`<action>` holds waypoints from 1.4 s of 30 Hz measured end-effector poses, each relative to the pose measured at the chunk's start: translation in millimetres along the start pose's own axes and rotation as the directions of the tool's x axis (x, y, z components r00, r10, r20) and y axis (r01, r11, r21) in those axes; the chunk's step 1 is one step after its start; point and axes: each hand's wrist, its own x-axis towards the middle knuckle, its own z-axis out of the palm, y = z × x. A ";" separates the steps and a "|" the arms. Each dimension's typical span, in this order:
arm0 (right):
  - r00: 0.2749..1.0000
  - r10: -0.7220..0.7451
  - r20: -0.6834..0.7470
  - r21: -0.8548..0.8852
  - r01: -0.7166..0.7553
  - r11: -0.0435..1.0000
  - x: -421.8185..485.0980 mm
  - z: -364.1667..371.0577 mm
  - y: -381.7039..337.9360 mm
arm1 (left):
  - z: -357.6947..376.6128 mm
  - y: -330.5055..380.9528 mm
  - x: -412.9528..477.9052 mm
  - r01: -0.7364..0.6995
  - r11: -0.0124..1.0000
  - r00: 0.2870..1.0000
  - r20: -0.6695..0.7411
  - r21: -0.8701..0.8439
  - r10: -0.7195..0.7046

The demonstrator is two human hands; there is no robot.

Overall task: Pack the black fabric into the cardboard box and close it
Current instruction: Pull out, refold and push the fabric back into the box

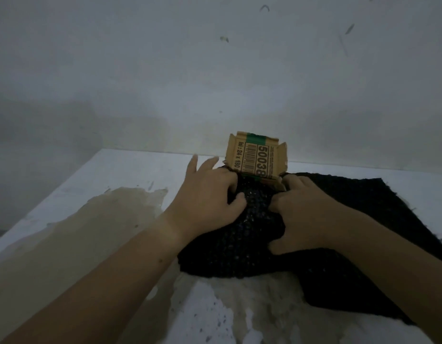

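White table bears black fabric, bunched between both gripping hands.

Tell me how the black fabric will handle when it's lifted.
Likely floppy: the black fabric bunches into folds where the left hand and right hand grip it. Probably not slippery, given its coarse, knobbly texture. Its spread part may trail.

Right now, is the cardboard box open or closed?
Open. The printed flap of the cardboard box stands up unfolded, and the black fabric, gripped by the left hand and right hand, bunches just in front of it.
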 end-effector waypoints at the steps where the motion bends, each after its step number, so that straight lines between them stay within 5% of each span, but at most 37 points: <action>1: 1.000 0.009 0.030 -0.018 -0.008 1.000 3.0 -1.6 -3.0 | -2.5 -2.2 -4.0 -0.010 1.000 0.998 0.066 -0.002 0.010; 7: 1.000 -0.003 0.016 -0.063 0.004 0.998 6.5 -7.7 -11.3 | -19.0 -12.4 -16.3 -0.067 0.998 0.955 0.291 0.021 0.058; 12: 0.971 -0.043 -0.233 0.007 0.046 0.999 -15.5 -12.7 -4.7 | -26.1 -19.9 -19.7 -0.107 0.994 0.928 0.359 0.005 0.098; 21: 0.997 -0.061 0.049 0.088 0.057 0.994 1.3 -3.4 -5.1 | -29.1 -9.0 -15.8 -0.089 0.990 0.860 0.510 0.111 0.021; 25: 0.989 -0.098 -0.113 0.129 0.112 0.985 -6.3 -10.0 -1.4 | -28.1 2.5 -4.0 -0.093 0.984 0.818 0.575 0.149 -0.010; 28: 0.953 -0.084 -0.292 0.222 0.153 0.963 -13.6 -15.4 -5.1 | -22.9 0.3 -5.8 -0.088 0.990 0.843 0.538 0.112 0.014; 32: 0.978 -0.060 -0.198 0.196 0.099 0.976 -15.2 -13.6 -17.9 | -19.4 -9.9 -17.7 -0.093 0.996 0.904 0.420 0.008 0.080; 37: 0.997 -0.027 -0.073 0.110 0.035 0.993 -6.0 -3.9 -18.4 | -23.6 -13.3 -40.6 -0.171 0.984 0.985 -0.026 -0.051 0.169; 42: 0.999 -0.026 -0.028 0.128 0.029 0.991 -4.7 -3.2 -16.7 | -23.1 -13.8 -60.7 -0.225 0.974 0.973 0.064 0.037 0.223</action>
